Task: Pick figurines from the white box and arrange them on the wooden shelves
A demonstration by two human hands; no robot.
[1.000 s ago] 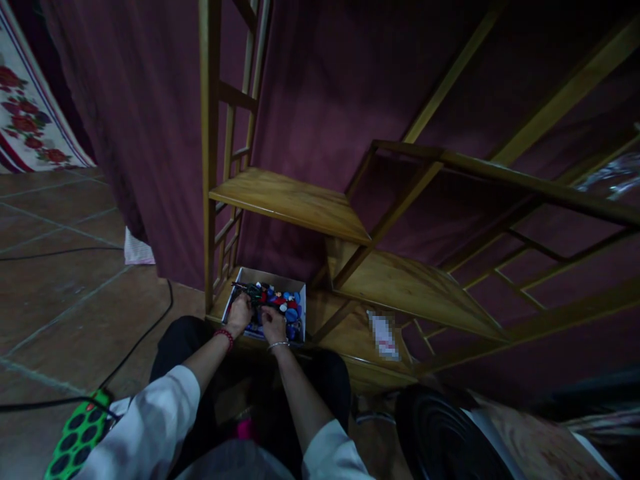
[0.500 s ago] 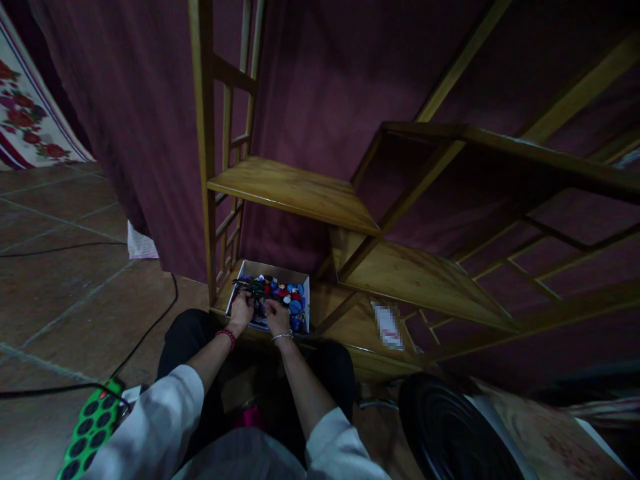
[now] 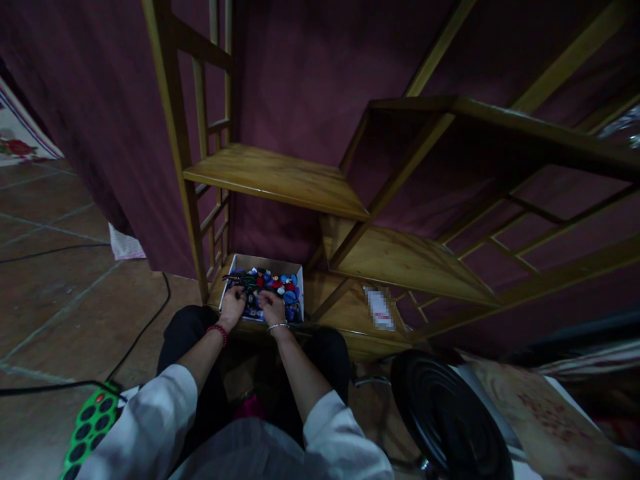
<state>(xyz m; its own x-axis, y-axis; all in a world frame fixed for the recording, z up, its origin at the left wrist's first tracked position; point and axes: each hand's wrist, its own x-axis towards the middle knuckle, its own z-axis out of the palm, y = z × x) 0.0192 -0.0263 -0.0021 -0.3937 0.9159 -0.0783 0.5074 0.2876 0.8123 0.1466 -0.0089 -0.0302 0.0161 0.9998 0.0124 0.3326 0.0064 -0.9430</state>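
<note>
A shallow white-walled box [image 3: 302, 293] on the lowest shelf holds many small toy figures [image 3: 285, 287] in blue, red and black. My left hand [image 3: 233, 307], with a red bead bracelet at the wrist, reaches over the box's front left part. Its fingers are curled in beside a dark green, spindly piece [image 3: 241, 279], and what they grip is too dark to make out. Over the middle of the box my right hand [image 3: 273, 308], wearing a pale bracelet, has its fingers bent together among the figures. Whatever is between those fingertips is hidden.
The wooden shelf unit [image 3: 280, 179] rises in front, with slanted dividers. A blurred white packet [image 3: 379, 308] lies on the low shelf to the right. A green power strip [image 3: 90, 430] and black cables are on the left floor; a round black stool [image 3: 445, 413] stands right.
The view has shifted, so the shelf and box appear slightly further left and higher. Both hands stay over the box, with only small finger movements.
</note>
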